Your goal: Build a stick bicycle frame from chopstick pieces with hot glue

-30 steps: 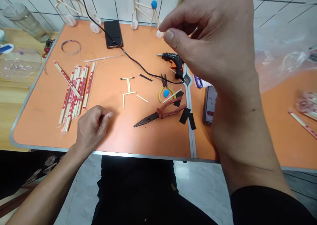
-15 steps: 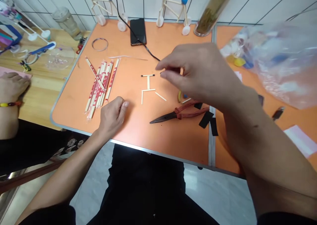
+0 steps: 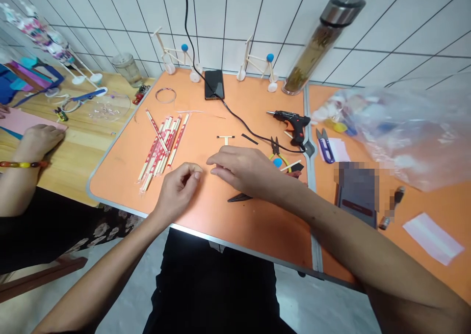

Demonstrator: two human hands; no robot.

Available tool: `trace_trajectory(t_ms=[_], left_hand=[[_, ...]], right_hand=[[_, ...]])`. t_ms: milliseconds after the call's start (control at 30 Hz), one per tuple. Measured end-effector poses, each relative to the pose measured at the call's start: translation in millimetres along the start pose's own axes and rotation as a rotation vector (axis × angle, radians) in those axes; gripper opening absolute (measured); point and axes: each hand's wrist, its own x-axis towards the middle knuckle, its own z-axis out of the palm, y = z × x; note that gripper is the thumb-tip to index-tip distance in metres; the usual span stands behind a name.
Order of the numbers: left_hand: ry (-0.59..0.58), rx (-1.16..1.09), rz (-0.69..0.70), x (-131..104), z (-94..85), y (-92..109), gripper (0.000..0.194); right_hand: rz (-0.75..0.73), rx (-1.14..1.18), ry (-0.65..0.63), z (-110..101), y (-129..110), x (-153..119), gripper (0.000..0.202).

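over the worktop point(image 3: 121, 172), the right grip point(image 3: 250, 172) is narrow, apparently bare; beside it, the left grip point(image 3: 179, 189) curls, contents unclear. beyond the right grip, the part-hidden stick frame point(image 3: 226, 138) seems mid-layout; adjusting it calls for fine pinching.

Two pliers point(image 3: 241, 197), three blue balls point(image 3: 277, 163), one black glue gun point(image 3: 294, 120)

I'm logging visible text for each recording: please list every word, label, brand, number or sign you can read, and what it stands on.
No text can be read with certainty.
Wrapped sticks: red printing on the wrappers, too small to read.
Phone on the right: partly pixelated, and nothing on its screen is legible.
Black phone by the wall: dark screen, no readable text.
Glue gun: no legible letters.
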Motion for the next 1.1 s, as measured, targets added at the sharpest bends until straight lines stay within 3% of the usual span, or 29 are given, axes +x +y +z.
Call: trace_trajectory(t_ms=[67,167,333,467,633,933,1100], left_hand=[[-0.074,-0.313,-0.151,-6,4.0,4,0.023],[-0.135,-0.686,-0.301,-12,9.1,9,0.026],[-0.134,-0.924,-0.431,-11,8.8,11,0.03],[-0.167,-0.979,-0.482,-8,5.5,7,0.035],[-0.163,-0.975,-0.483,-8,5.7,4,0.035],[-0.196,-0.866,-0.373,-11,7.4,4,0.032],[-0.161,-0.808,-0.312,-11,12.3,4,0.03]], right_hand=[[-0.02,0.036,0.003,4,-7,-1,0.019],[-0.073,0.034,-0.094,4,-18,-2,0.021],[-0.028,-0.012,-0.147,-1,-24,-1,0.02],[-0.005,-0.064,-0.183,-1,-22,-1,0.027],[-0.087,-0.176,-0.098,6,-22,0,0.027],[-0.108,-0.196,-0.091,8,-28,1,0.023],[-0.009,-0.25,0.025,-3,-11,5,0.029]])
